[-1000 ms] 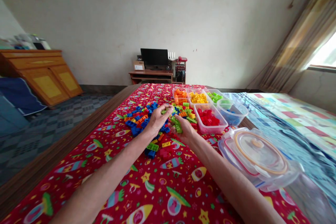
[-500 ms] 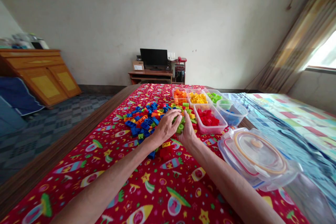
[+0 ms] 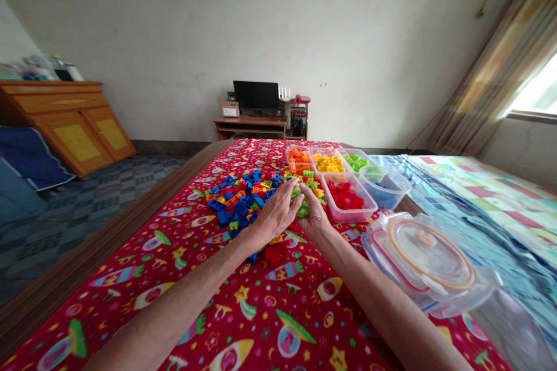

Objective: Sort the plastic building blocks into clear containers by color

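Observation:
My left hand (image 3: 278, 208) and my right hand (image 3: 314, 215) are cupped together, closed around several light green building blocks (image 3: 301, 207). The fingers partly hide these blocks. Left of and behind my hands spreads a mixed pile of building blocks (image 3: 241, 203) in blue, red, orange, yellow and green. Just beyond my right hand stands a see-through tub of red blocks (image 3: 373, 206). A yellow block (image 3: 276, 240) and a red block (image 3: 273, 255) lie on the cloth below my left wrist.
Farther back are tubs with orange blocks (image 3: 298, 156), yellow blocks (image 3: 329, 163) and green blocks (image 3: 354, 161). A round tub (image 3: 398, 188) holds blue blocks. Stacked plastic lids (image 3: 429, 255) lie at the right on the red patterned tablecloth (image 3: 243, 313).
My hands have tilted and opened slightly at the top, so more of the green blocks between them shows. The tubs and lids have stayed in place.

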Motion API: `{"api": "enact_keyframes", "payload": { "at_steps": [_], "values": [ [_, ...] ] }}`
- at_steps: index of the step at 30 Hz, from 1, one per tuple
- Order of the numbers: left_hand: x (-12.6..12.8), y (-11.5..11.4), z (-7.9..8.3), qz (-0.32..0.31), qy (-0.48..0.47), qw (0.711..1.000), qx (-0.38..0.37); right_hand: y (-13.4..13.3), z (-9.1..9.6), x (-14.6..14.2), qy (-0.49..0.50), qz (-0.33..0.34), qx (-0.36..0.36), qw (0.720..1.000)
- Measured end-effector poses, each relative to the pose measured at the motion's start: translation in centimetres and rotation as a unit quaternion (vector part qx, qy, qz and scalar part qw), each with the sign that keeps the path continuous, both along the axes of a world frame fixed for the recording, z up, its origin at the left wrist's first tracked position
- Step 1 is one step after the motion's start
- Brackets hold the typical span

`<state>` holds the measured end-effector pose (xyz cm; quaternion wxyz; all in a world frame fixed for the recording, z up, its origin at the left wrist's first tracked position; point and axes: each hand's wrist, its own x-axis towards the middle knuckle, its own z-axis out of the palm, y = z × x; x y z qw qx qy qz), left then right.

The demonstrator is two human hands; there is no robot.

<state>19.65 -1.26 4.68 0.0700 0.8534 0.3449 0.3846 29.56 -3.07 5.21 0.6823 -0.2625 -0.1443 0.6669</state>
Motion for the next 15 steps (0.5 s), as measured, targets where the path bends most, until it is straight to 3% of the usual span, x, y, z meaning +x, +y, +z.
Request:
{"api": "enact_keyframes", "payload": {
  "at_steps": [4, 7, 11, 15],
  "values": [
    [0.2, 0.2, -0.3, -0.02, -0.005, 0.998, -0.057, 0.8, -1.3, 0.1, -0.078, -0.03, 0.008, 0.996],
    [0.1, 0.2, 0.1, -0.048, -0.049, 0.99, -0.121, 1.0, -1.1, 0.4, -0.106, -0.041, 0.003, 0.994],
    [-1.0, 1.2, 0.9, -0.032, -0.15, 0.981, -0.12, 0.0, 1.5, 1.2, -0.119, -0.053, -0.009, 0.991],
    [-3.1, 3.8, 0.6, 0.053, -0.134, 0.986, -0.08, -1.9, 5.7, 2.5, -0.14, -0.068, 0.026, 0.987]
  ]
}}
